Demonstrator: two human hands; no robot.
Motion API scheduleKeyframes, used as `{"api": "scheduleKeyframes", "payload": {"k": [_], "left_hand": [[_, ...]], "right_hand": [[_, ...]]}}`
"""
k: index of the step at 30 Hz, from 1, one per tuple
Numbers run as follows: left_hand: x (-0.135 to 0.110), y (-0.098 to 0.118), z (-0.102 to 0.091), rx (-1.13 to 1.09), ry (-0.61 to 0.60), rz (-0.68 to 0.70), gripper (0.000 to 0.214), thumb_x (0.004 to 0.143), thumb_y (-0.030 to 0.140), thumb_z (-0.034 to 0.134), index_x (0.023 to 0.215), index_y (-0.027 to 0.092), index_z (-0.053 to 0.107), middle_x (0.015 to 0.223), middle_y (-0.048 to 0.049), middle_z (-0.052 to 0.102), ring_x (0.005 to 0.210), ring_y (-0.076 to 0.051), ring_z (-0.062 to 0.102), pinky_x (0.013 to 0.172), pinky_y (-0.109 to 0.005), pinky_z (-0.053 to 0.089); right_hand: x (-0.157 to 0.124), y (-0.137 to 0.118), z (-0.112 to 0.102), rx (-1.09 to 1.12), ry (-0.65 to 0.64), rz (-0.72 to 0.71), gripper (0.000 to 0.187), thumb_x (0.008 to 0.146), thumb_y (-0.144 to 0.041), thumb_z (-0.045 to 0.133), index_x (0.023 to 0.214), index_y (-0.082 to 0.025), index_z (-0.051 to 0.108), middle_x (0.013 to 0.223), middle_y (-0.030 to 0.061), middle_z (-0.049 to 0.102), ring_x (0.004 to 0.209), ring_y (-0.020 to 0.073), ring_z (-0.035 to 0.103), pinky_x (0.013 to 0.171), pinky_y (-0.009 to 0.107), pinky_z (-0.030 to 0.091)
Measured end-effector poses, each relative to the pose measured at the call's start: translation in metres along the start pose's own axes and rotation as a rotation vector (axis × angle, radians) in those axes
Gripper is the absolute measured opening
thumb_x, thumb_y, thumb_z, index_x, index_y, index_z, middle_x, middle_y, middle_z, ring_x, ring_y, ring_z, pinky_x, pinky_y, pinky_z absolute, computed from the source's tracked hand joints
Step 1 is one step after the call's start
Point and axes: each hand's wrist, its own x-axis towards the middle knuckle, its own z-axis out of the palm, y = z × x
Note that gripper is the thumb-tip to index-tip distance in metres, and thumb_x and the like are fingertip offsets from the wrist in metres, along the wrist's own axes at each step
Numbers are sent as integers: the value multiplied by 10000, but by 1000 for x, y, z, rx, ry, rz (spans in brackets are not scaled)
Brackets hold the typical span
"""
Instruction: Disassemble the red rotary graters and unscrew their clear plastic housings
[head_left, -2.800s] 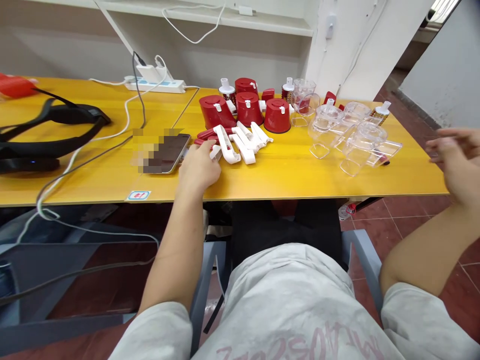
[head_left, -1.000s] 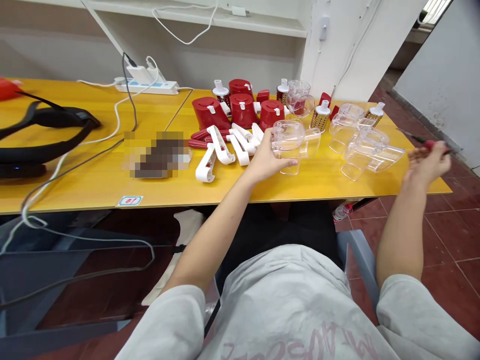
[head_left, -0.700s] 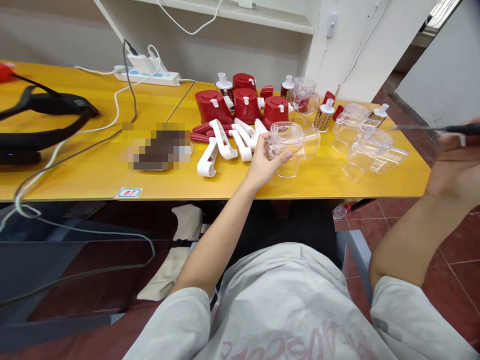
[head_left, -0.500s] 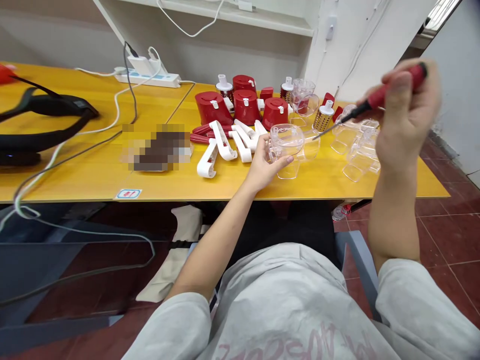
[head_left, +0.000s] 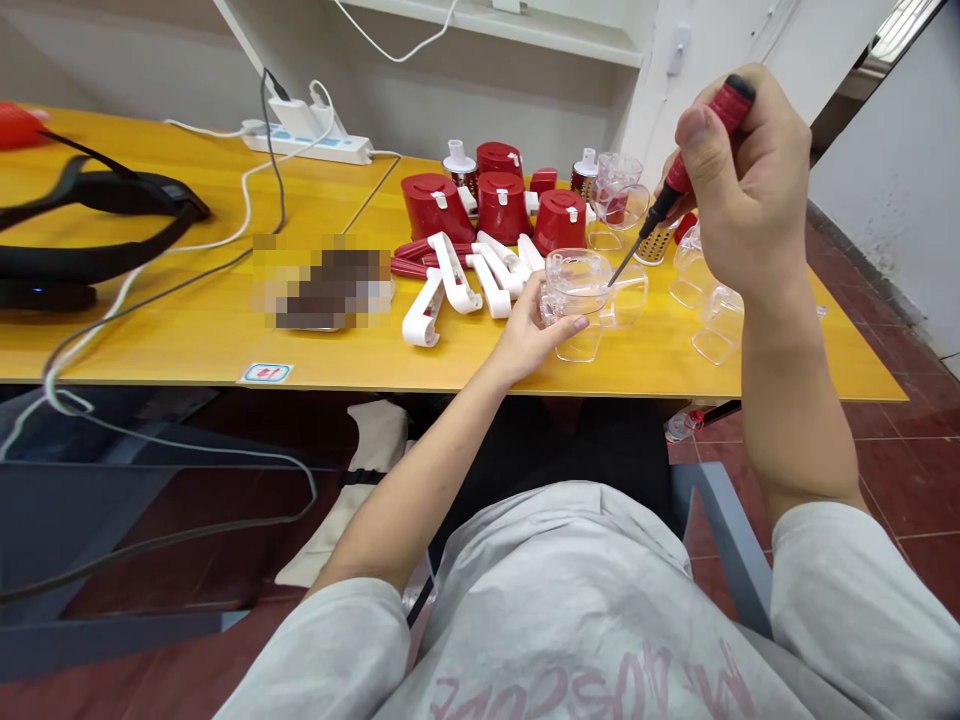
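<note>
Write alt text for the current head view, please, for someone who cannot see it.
A person's right hand holds a red-handled screwdriver pointed at a clear plastic housing, which the left hand grips at a yellow table. Red cup-shaped parts and white curved parts lie nearby.

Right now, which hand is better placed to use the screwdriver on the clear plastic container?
Likely the right hand: it grips the red screwdriver, tip angled down toward the clear plastic container. The left hand is busy holding the container's side; whether the tip touches is unclear.
</note>
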Motion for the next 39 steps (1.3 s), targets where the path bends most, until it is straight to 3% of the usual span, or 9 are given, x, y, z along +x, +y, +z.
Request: {"api": "scheduleKeyframes", "payload": {"k": [7,10,13,17,20,25,30,36,39], "left_hand": [[0,5,0,20,5,-26,947,744,776,968,1428,264,559,1527,-171,730,1480,-420,694,1327,-677,497],[0,4,0,16,7,-33,952,743,771,971,1432,260,559,1536,-174,726,1486,-418,690,1333,-674,492],[1,2,-1,17,-14,-31,947,759,760,967,1441,260,539,1543,-178,717,1496,-418,683,1332,-667,490],[1,-1,-2,26,-33,-10,939,781,749,956,1453,255,524,1558,-189,703,1519,-428,668,1327,-668,490],[1,0,-2,19,-18,-22,927,773,742,963,1444,268,535,1563,-176,704,1516,-422,669,1339,-673,475],[2,1,-4,-6,-43,-34,913,776,716,969,1447,271,539,1561,-168,695,1524,-417,651,1350,-656,455],[2,-1,-6,38,-71,-18,890,839,755,896,1498,303,504,1628,-149,641,1571,-411,602,1362,-657,428],[2,0,-3,40,-88,-11,838,876,738,873,1503,299,530,1569,-142,677,1504,-386,658,1352,-629,453],[0,-2,-1,56,-37,1,819,880,717,880,1482,283,533,1534,-137,694,1495,-372,660,1357,-622,454]], "right_hand": [[1,-4,5,59,-98,44,460,942,-725,793,835,-326,591,757,-18,645,601,214,599,491,387,513],[7,-9,5,62,-165,-13,249,938,-551,839,966,-376,663,996,-40,705,666,193,622,548,389,547],[10,-14,6,99,-181,-56,278,875,-471,905,1056,-426,699,1156,-66,699,676,176,640,552,389,547],[11,-20,8,71,-167,-77,309,897,-560,932,993,-354,723,1012,-31,688,795,193,669,619,362,575],[10,-23,11,29,-106,-126,408,883,-613,967,936,-298,713,925,-24,659,802,181,656,640,352,520],[11,-20,11,35,-84,-115,234,934,-424,938,961,-298,744,844,-42,649,694,157,639,611,351,413],[15,-12,6,90,-152,-72,209,931,-490,930,1049,-371,804,849,-44,659,720,178,667,640,360,489],[23,6,0,450,-350,-49,417,898,-576,941,1201,-323,807,908,-13,803,759,250,771,676,396,596],[28,11,-9,339,-377,-20,455,934,-653,885,1228,-315,803,1013,6,839,845,238,774,764,389,638]]}}
